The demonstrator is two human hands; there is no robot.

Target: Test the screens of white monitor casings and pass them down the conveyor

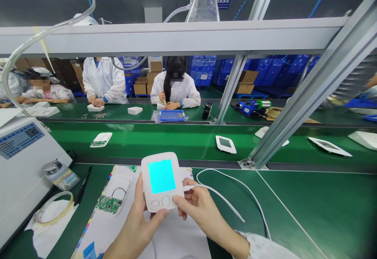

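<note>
A white device (161, 177) with a lit cyan screen and round buttons is held up over white paper. My left hand (141, 217) grips it from the left and below, thumb on its lower front edge. My right hand (202, 208) closes on its lower right corner, the thumb at the right-hand button; the other fingers are partly hidden. A white cable (219, 199) enters the device's right side close to those fingers. Left of my hands, a white casing with a green circuit board (109, 204) lies on the paper sheet (98, 237).
A pen (83, 185), a tape roll (55, 208) and a metal-capped bottle (60, 174) are at left by a white machine (23, 149). Beyond, a green conveyor (165, 141) carries white casings. A metal post (306, 90) slants at right. Co-workers in white coats (179, 88) work across.
</note>
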